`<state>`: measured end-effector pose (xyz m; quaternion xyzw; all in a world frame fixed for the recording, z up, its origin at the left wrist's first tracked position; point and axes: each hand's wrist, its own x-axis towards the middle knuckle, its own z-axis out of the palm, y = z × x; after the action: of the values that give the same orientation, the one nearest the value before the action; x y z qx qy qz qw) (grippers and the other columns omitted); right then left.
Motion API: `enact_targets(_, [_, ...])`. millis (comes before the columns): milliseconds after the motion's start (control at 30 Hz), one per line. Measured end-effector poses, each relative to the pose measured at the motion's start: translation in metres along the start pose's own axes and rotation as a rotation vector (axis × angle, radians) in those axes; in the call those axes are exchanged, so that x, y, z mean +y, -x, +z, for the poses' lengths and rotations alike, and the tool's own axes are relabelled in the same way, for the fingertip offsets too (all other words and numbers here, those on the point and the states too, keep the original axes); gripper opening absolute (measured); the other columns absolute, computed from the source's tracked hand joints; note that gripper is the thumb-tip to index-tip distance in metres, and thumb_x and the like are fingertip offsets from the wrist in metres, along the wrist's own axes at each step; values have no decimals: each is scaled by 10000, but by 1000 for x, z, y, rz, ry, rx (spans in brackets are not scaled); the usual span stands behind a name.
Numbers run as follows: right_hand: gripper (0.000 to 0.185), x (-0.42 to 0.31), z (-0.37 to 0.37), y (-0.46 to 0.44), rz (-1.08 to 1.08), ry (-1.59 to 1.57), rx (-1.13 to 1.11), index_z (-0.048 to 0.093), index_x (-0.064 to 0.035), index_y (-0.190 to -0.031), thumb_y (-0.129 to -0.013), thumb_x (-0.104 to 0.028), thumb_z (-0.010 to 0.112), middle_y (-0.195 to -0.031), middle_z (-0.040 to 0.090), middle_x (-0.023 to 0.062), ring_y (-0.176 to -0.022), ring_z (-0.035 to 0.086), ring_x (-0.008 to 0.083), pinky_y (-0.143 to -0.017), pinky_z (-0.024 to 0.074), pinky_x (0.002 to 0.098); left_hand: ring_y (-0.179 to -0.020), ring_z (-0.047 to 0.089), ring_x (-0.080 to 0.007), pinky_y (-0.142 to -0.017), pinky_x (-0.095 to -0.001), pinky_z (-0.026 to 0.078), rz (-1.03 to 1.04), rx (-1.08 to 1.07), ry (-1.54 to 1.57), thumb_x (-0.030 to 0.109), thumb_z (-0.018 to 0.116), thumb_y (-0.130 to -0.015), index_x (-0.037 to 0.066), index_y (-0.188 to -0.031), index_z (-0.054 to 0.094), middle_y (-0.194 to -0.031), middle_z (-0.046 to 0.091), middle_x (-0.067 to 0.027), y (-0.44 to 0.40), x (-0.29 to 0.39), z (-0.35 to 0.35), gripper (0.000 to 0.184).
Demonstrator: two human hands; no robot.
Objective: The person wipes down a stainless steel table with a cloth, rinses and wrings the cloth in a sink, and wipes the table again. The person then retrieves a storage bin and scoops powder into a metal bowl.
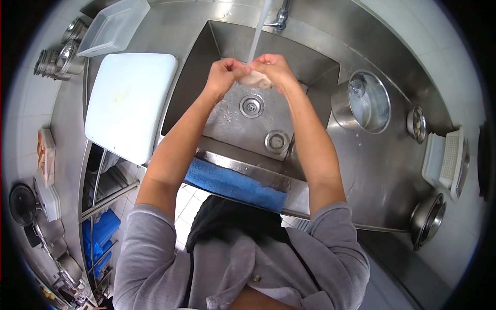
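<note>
My left hand (223, 76) and my right hand (275, 70) are close together over the stainless sink (225, 129). Between them they pinch a pale, limp piece (255, 80), whose exact kind I cannot make out. Fingers of both hands are closed on its upper edge, and its lower part hangs toward me. A stream of water (258, 37) comes down from above onto the piece and fingertips. Below the hands lies the drain (251, 106), with a small round metal strainer cup (277, 141) nearer to me in the sink.
Left of the sink lies a thick white cutting board (129, 103), with a clear plastic tub (114, 28) behind it. To the right stand a large metal pot (341, 106) and a small bowl (416, 124). A blue cloth (232, 183) hangs along the front edge. The tap (279, 19) is at the back.
</note>
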<state>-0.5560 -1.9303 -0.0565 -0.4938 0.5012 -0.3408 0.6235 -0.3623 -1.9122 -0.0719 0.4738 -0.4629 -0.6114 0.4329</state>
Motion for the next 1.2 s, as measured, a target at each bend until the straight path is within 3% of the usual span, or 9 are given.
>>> enact_targets(133, [242,11,-26,4,0,283,-180,684,-15,-986,-881,-218,764,-853,684,16,-719,614,102,-646,482,258,-744,638,-124,-704,-281,516,117,157,334,85,740,-887,42,-907,662,-857,694,-50,-5,17,1,92])
enact_targets(233, [188,32,-26,6,-38,-244,11,712,-66,-968,-891,-233,752,-835,693,17,-703,623,113,-629,480,279,-694,605,-105,-669,-283,510,-39,222,332,100,691,-929,65,-926,637,-796,650,-23,-6,2,8,65])
enact_targets(400, [209,42,79,4,-434,450,487,730,-74,-935,-937,-278,684,-808,713,47,-694,647,138,-602,471,291,-689,607,-173,-590,-334,514,-194,173,759,188,589,-1002,70,-1017,621,-820,630,-53,-44,-84,0,123])
enact_targets(433, [232,39,86,9,-477,653,562,727,-67,-925,-943,-293,676,-797,710,46,-687,640,135,-597,465,290,-786,630,-197,-657,-357,527,-138,269,502,266,535,-1027,64,-1046,630,-917,653,-96,-30,-71,20,224])
enact_targets(533, [476,40,41,-18,-107,790,574,656,21,-800,-905,-442,693,-705,659,2,-681,602,120,-640,488,314,-807,636,-191,-688,-343,523,-437,232,407,278,578,-1004,53,-1050,647,-978,674,-100,13,2,45,240])
enact_targets(633, [486,52,19,-16,-103,36,88,708,5,-801,-858,-477,747,-722,669,10,-672,576,102,-639,472,304,-823,648,-157,-738,-310,531,-301,-79,117,176,681,-941,50,-1000,669,-997,693,-94,8,-5,-2,140])
enact_targets(733, [412,52,-8,9,-26,386,-187,750,-21,-847,-839,-431,786,-756,700,26,-678,596,99,-668,485,303,-805,640,-142,-780,-329,543,-166,-74,307,119,714,-903,89,-893,654,-907,670,-39,20,26,-9,68])
enact_targets(1000, [259,32,59,13,-163,-228,190,697,-58,-912,-865,-300,777,-866,724,91,-740,633,145,-672,505,330,-831,666,-250,-772,-415,582,-255,397,569,167,608,-958,60,-903,599,-937,646,-104,-18,-26,13,120])
enact_targets(1200, [494,37,32,-29,-136,698,399,737,-36,-937,-937,-508,592,-837,693,249,-733,605,388,-728,509,410,-999,668,-260,-815,-402,538,-463,83,378,407,535,-1003,18,-1224,625,-1204,669,-153,4,-9,40,456])
